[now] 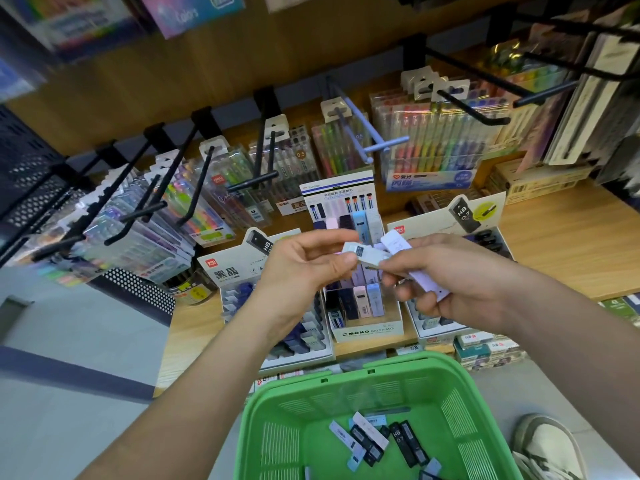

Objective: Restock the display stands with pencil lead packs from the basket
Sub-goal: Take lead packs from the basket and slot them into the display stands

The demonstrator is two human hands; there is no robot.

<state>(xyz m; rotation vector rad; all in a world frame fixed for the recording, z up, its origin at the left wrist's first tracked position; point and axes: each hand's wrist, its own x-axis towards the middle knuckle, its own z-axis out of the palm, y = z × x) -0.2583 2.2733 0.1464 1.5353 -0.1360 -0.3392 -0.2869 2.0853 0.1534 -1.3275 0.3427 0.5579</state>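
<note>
Over display stands (pixel 367 332), left hand (pixel 304 265) fingers (pixel 334 235) pinch 1 white pack (pixel 367 255); right hand (pixel 464 282) fingers (pixel 393 282) clasp 1 lilac pack (pixel 398 242).

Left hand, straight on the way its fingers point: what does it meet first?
Likely the lavender packs gripped in the right hand; the left hand, pinching a white pack, points straight at them. Depth unclear.

Black hooks (pixel 195 188) jut forward over the shelf (pixel 571 244) across the upper frame, crowding the air above the pen packs (pixel 138 237) at left. At centre the left hand (pixel 304 265), pinching a white pack (pixel 365 254), and the right hand (pixel 460 278), gripping a lilac pack (pixel 420 275), hang over the middle stand (pixel 367 332), blocking its slots. The left stand (pixel 228 268) and right stand (pixel 443 220) flank it closely. The basket (pixel 346 374) at bottom centre is open on top. Bare shelf lies at right.
</note>
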